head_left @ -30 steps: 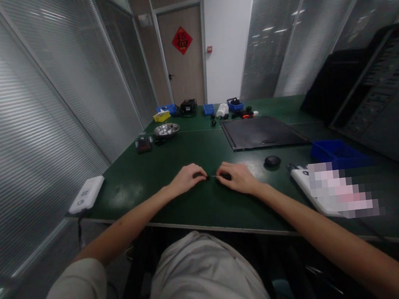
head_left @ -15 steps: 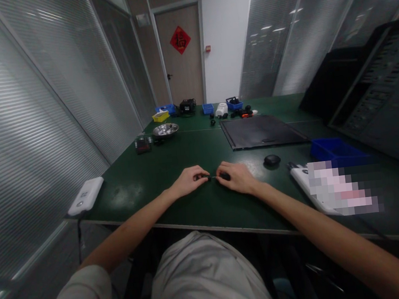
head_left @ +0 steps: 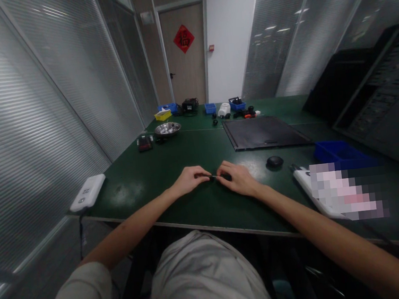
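Note:
Both hands meet low over the green table, close to its front edge. My right hand (head_left: 238, 178) is closed around the black handle of what looks like a small screwdriver (head_left: 226, 177). Its thin bright shaft points left. Facing it, my left hand (head_left: 190, 180) pinches a small black piece (head_left: 211, 177), mostly hidden by the fingers. The shaft's tip reaches this piece; whether it sits inside it I cannot tell. To the right of my right hand lies a black computer mouse (head_left: 275, 162).
A dark flat panel (head_left: 265, 132) lies beyond my hands. On the right are a blue tray (head_left: 340, 153), a white power strip (head_left: 314, 194) and a large open computer case (head_left: 385, 82). A metal bowl (head_left: 167, 129) stands far left; a white socket block (head_left: 88, 192) lies at the left edge.
The view has shifted slightly, so the table's things sit a little farther right. My hands keep nearly the same pose; the left fingers now cover more of the black piece.

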`<state>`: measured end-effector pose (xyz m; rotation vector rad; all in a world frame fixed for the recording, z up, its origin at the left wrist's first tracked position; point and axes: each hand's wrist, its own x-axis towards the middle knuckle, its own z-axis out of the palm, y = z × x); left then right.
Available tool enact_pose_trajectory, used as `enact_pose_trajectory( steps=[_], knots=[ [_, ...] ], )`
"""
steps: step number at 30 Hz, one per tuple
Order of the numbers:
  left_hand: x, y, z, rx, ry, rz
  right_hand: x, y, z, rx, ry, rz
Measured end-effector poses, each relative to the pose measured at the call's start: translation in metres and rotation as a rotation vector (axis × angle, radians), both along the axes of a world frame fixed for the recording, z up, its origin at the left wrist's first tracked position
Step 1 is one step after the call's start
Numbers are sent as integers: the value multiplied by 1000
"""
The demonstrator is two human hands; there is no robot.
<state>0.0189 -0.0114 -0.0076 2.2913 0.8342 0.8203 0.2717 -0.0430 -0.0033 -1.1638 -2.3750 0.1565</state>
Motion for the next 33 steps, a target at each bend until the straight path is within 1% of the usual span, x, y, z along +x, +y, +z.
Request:
enact_pose_trajectory(
  steps=[7, 10, 18, 24, 26, 29, 33],
  knots=[
    [2, -4, 2, 32, 9, -37, -2, -3, 2, 5, -35, 14],
    [2, -4, 2, 33, 2, -26, -5, -3, 2, 7, -45, 13],
    [4, -1, -5, -85, -78, 29, -6, -2, 0, -6, -28, 34],
    [4, -5, 0, -39, -67, 10, -4, -2, -1, 6, -38, 28],
    [2, -1, 1, -19, -56, 38, -4, -2, -2, 9, -38, 22],
    [-2, 12, -1, 1, -21, 98, -3, -2, -2, 15, -19, -11],
    [-6, 27, -8, 59, 75, 88, 1, 1, -1, 38, -12, -61]
  ],
)
